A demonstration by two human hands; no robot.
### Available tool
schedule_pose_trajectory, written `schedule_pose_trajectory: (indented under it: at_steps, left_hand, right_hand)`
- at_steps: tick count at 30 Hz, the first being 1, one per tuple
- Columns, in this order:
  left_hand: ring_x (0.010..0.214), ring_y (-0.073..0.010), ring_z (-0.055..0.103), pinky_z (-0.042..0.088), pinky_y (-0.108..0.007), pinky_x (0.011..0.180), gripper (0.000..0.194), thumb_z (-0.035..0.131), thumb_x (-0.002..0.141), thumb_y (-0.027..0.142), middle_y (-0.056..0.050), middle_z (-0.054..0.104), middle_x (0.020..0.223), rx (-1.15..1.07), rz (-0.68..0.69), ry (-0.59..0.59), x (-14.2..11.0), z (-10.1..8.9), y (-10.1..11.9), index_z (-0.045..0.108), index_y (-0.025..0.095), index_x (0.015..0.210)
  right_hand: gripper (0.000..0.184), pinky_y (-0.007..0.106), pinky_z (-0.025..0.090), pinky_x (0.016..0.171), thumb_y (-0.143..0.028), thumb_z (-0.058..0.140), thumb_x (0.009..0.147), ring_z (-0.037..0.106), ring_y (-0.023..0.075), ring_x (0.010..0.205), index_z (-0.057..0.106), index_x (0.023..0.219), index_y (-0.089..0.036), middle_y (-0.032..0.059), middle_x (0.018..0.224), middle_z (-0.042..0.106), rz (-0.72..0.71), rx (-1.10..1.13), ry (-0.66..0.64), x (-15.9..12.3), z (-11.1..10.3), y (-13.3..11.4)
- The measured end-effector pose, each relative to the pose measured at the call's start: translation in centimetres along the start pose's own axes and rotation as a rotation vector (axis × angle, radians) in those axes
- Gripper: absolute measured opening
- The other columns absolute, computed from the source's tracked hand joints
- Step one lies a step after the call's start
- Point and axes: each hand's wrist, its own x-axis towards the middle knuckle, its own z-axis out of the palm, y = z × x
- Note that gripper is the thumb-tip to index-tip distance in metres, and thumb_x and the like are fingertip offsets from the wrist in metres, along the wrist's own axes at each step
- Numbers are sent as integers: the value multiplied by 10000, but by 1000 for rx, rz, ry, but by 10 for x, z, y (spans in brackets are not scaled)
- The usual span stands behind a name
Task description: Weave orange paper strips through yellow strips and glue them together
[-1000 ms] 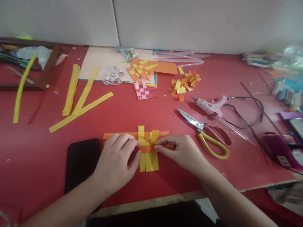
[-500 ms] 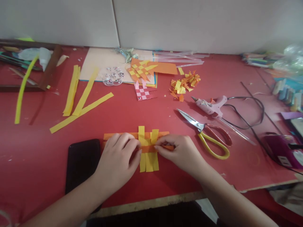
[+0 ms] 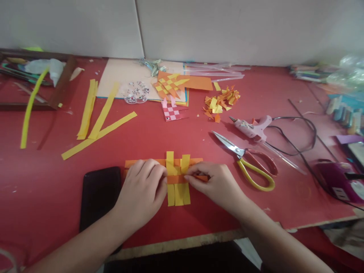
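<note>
Yellow paper strips [image 3: 178, 194] stand upright across orange paper strips [image 3: 175, 179], partly woven on the red table. My left hand [image 3: 145, 185] covers the left part of the orange strips, its thumb and forefinger closed on the lowest one beside the yellow strips. On the other side my right hand [image 3: 213, 180] pinches the same lowest orange strip between thumb and fingers. Just left of my left hand lies a black phone [image 3: 99, 193]. Scissors [image 3: 241, 155] with one red and one yellow handle rest to the right of my right hand.
A pink glue gun [image 3: 253, 127] with its cord lies beyond the scissors. Loose yellow strips [image 3: 99, 135] are at the left, near a wooden tray [image 3: 58, 94]. Woven paper fish [image 3: 172, 113], googly eyes [image 3: 136, 93] and paper scraps [image 3: 217, 104] sit farther back.
Both hands keep nearly the same place on the orange strip, with only slight finger shifts. The whole view has moved very slightly.
</note>
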Motion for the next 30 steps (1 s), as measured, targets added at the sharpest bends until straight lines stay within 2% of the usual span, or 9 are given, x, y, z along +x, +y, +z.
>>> schedule_pose_trajectory:
  at_steps: [2, 5, 8, 12, 15, 18, 23, 26, 30]
  left_hand:
    - [805, -234, 511, 421, -415, 740, 50, 515, 889, 176, -61, 616, 882, -51, -7, 72, -1, -3, -1, 554, 181, 921]
    - [866, -232, 558, 447, -418, 796, 169, 559, 894, 209, -60, 675, 984, -166, 46, 154, -2, -8, -1, 569, 198, 1063]
    - [896, -220, 600, 478, -401, 806, 227, 572, 920, 247, -48, 706, 1016, -273, 75, 140, -3, -10, 0, 574, 222, 1146]
    - [927, -201, 632, 524, -372, 809, 234, 593, 925, 286, -36, 714, 1034, -426, 7, 107, -3, -10, -2, 602, 261, 1157]
    - [906, -178, 653, 543, -336, 764, 254, 618, 911, 299, -31, 709, 1103, -514, -64, 112, -2, -8, -4, 605, 283, 1164]
    - [841, -158, 675, 553, -294, 687, 166, 618, 904, 295, -21, 721, 1006, -619, -133, 105, -2, -6, -7, 623, 267, 1068]
    - [812, -156, 706, 574, -251, 640, 109, 645, 872, 279, -13, 715, 875, -715, -208, 120, -1, -4, -9, 619, 234, 968]
    - [774, -154, 707, 570, -253, 635, 52, 643, 873, 254, -7, 735, 863, -610, -184, 160, 0, -5, -8, 655, 231, 917]
    - [790, -183, 699, 550, -331, 712, 80, 620, 890, 221, -12, 759, 858, -376, -49, 208, 2, -6, -6, 699, 223, 878]
  right_hand:
    - [96, 210, 486, 608, -221, 662, 824, 666, 113, 652, 723, 750, -221, -22, 744, 736, -9, 46, -4, -2, -3, 2]
    - [93, 205, 485, 553, -269, 696, 819, 645, 106, 594, 725, 749, -215, -10, 708, 730, -85, 112, 23, -5, -8, 6]
    - [44, 215, 514, 566, -248, 717, 817, 657, 112, 604, 730, 791, -214, 8, 722, 734, -278, 156, 92, -7, -12, 7]
    - [64, 263, 564, 612, -184, 714, 813, 688, 142, 649, 739, 841, -235, 23, 736, 744, -513, 162, 172, -7, -12, 8]
    - [91, 291, 584, 633, -171, 694, 823, 696, 151, 658, 735, 860, -244, 26, 743, 745, -598, 151, 186, -7, -11, 8]
    - [75, 287, 583, 628, -171, 698, 827, 692, 147, 652, 720, 851, -238, 21, 738, 741, -641, 118, 232, -6, -10, 8]
    - [34, 250, 554, 613, -215, 711, 836, 684, 133, 666, 708, 866, -231, 14, 765, 743, -531, -8, 294, -6, -5, 9]
    - [60, 247, 537, 614, -270, 673, 870, 660, 123, 636, 720, 859, -234, 8, 767, 738, -389, -72, 284, -7, -3, 10]
    - [109, 246, 515, 610, -286, 650, 881, 653, 125, 641, 736, 841, -233, 10, 777, 743, -270, -114, 252, -8, -1, 11]
